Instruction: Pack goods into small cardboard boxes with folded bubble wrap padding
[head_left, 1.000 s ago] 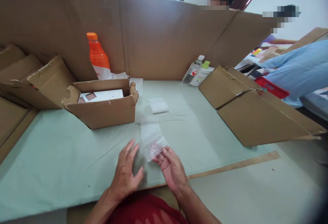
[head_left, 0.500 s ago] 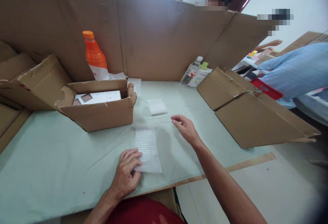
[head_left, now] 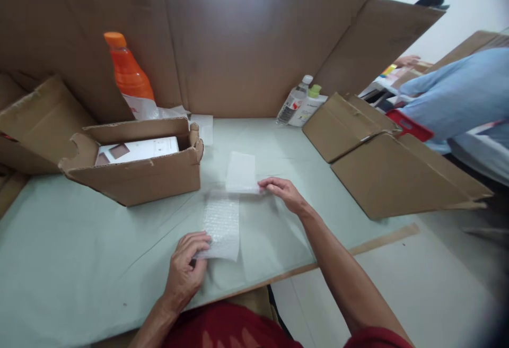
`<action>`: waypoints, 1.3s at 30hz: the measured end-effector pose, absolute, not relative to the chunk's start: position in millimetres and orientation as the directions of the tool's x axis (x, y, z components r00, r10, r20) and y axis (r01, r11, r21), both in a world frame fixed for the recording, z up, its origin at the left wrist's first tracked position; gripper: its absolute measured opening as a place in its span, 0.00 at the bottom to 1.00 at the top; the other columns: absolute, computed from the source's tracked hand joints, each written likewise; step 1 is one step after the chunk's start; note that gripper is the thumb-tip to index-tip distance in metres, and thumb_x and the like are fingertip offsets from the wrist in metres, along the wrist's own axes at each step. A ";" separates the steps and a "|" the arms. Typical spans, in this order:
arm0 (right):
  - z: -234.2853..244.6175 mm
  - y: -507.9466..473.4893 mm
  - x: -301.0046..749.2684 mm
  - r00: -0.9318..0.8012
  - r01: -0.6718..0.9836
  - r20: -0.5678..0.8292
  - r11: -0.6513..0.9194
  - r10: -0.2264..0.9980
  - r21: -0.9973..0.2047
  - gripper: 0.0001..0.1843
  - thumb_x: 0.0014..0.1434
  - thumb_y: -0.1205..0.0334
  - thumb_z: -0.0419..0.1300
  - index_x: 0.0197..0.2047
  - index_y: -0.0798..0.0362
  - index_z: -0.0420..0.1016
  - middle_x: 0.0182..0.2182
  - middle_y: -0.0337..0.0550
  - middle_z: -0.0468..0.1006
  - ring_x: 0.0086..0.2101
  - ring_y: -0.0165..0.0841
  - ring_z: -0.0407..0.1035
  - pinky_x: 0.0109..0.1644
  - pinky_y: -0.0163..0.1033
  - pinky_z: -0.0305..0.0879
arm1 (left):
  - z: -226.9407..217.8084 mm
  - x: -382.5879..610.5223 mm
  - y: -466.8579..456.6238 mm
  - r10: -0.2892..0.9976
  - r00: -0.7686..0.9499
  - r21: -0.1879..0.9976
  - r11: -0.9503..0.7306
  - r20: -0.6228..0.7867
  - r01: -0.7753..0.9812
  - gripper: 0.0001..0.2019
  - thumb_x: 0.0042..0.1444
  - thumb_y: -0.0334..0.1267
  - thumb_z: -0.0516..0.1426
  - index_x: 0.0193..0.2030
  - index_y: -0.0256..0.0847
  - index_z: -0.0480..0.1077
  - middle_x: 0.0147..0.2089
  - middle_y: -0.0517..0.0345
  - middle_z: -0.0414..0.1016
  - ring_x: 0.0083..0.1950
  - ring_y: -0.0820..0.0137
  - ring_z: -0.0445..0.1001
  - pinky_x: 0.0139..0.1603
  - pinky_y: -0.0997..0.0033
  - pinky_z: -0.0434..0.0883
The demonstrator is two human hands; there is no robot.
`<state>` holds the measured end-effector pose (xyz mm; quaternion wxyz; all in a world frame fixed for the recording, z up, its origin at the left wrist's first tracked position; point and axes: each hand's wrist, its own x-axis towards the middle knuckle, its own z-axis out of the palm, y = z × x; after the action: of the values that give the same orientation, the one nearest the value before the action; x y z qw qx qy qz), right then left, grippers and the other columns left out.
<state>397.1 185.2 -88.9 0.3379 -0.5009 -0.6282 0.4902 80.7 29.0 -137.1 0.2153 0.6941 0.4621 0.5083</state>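
Observation:
A clear bubble wrap sheet (head_left: 221, 223) lies flat on the table near its front edge. My left hand (head_left: 186, 263) is at its lower left corner, fingers curled over the edge and thumb below, gripping it. Just beyond the sheet is a thin white translucent packet (head_left: 240, 172), tilted up from the table. My right hand (head_left: 283, 191) pinches its near right corner between thumb and fingertips. Whether the packet touches the far end of the bubble wrap, I cannot tell.
An open cardboard box (head_left: 159, 177) holding white boxes stands left. An orange bottle (head_left: 129, 75) is behind it. A clear water bottle (head_left: 293, 101) and a white bottle (head_left: 308, 108) stand at the back. Cardboard flaps (head_left: 397, 175) lie right; a person in blue (head_left: 465, 90) is beyond.
My right hand has taken hold of the white packet's corner and lifted it off the table. My left hand has curled around the bubble wrap's corner. The view has shifted slightly.

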 end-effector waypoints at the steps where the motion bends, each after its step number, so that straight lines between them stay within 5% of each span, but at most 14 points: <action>1: -87.7 170.2 407.2 -0.266 0.328 -0.091 0.001 0.959 -0.945 0.26 0.59 0.36 0.62 0.40 0.51 0.83 0.37 0.46 0.84 0.46 0.43 0.76 0.58 0.48 0.66 | -136.2 79.7 26.7 0.865 0.035 0.780 -0.468 0.501 0.415 0.14 0.56 0.21 0.53 0.38 0.43 0.73 0.41 0.57 0.83 0.48 0.66 0.81 0.51 0.65 0.78; 7: -82.4 150.2 428.7 -0.077 0.481 -0.056 -0.012 0.995 -0.877 0.24 0.63 0.39 0.59 0.36 0.52 0.82 0.36 0.46 0.84 0.40 0.40 0.75 0.52 0.45 0.68 | -128.1 63.0 -0.4 0.911 -0.051 0.838 -0.351 0.408 0.418 0.10 0.59 0.25 0.55 0.38 0.42 0.76 0.38 0.59 0.82 0.41 0.71 0.82 0.45 0.75 0.78; 15: -94.2 190.9 361.2 -0.204 0.664 0.109 0.219 0.973 -0.715 0.20 0.63 0.50 0.59 0.52 0.52 0.80 0.52 0.52 0.81 0.56 0.49 0.71 0.61 0.56 0.64 | -119.8 25.9 -25.0 0.923 -0.178 0.801 -0.185 0.340 0.569 0.10 0.59 0.29 0.55 0.39 0.43 0.77 0.39 0.61 0.83 0.42 0.71 0.82 0.46 0.78 0.77; 22: -69.5 131.7 356.3 -0.492 0.242 0.065 0.207 0.868 -0.948 0.21 0.68 0.46 0.56 0.56 0.48 0.77 0.42 0.44 0.84 0.49 0.38 0.76 0.60 0.51 0.67 | -119.9 17.6 -36.7 0.946 -0.166 0.823 -0.145 0.278 0.549 0.09 0.58 0.30 0.55 0.39 0.43 0.77 0.40 0.61 0.83 0.43 0.70 0.82 0.48 0.77 0.76; 28: -73.5 119.4 345.6 -0.352 0.409 -0.036 0.119 0.935 -0.905 0.14 0.66 0.53 0.58 0.44 0.51 0.81 0.35 0.42 0.84 0.36 0.35 0.77 0.45 0.43 0.71 | -120.9 7.3 -47.6 0.955 -0.215 0.862 -0.072 0.204 0.501 0.09 0.59 0.31 0.56 0.41 0.43 0.78 0.44 0.58 0.83 0.47 0.68 0.82 0.52 0.74 0.76; 31: -78.1 121.5 311.7 -0.423 0.575 0.029 0.294 0.906 -0.764 0.12 0.66 0.60 0.58 0.45 0.51 0.82 0.40 0.44 0.84 0.39 0.36 0.75 0.45 0.42 0.69 | -117.7 8.4 -53.3 0.956 -0.220 0.867 -0.064 0.196 0.494 0.09 0.58 0.31 0.56 0.40 0.43 0.78 0.43 0.58 0.83 0.47 0.68 0.82 0.51 0.74 0.76; 36: -81.4 122.6 237.5 -0.629 0.752 0.005 0.609 0.778 -0.251 0.13 0.64 0.58 0.63 0.46 0.58 0.81 0.52 0.57 0.79 0.52 0.47 0.67 0.54 0.51 0.61 | -112.1 8.7 -64.1 0.952 -0.220 0.855 -0.072 0.212 0.513 0.08 0.59 0.31 0.55 0.39 0.43 0.77 0.42 0.58 0.83 0.46 0.68 0.82 0.50 0.74 0.76; 39: -85.4 115.9 208.1 -0.710 0.689 -0.025 0.688 0.703 -0.225 0.10 0.65 0.60 0.62 0.42 0.58 0.79 0.52 0.57 0.78 0.52 0.46 0.67 0.52 0.50 0.61 | -107.6 0.8 -72.4 0.947 -0.201 0.837 -0.107 0.250 0.536 0.08 0.59 0.30 0.56 0.39 0.43 0.77 0.42 0.58 0.84 0.45 0.69 0.83 0.49 0.75 0.77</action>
<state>208.1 115.9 -85.4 0.0318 -0.3792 -0.9183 0.1094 0.8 -72.4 -107.6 0.2266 0.5901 0.6285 0.4532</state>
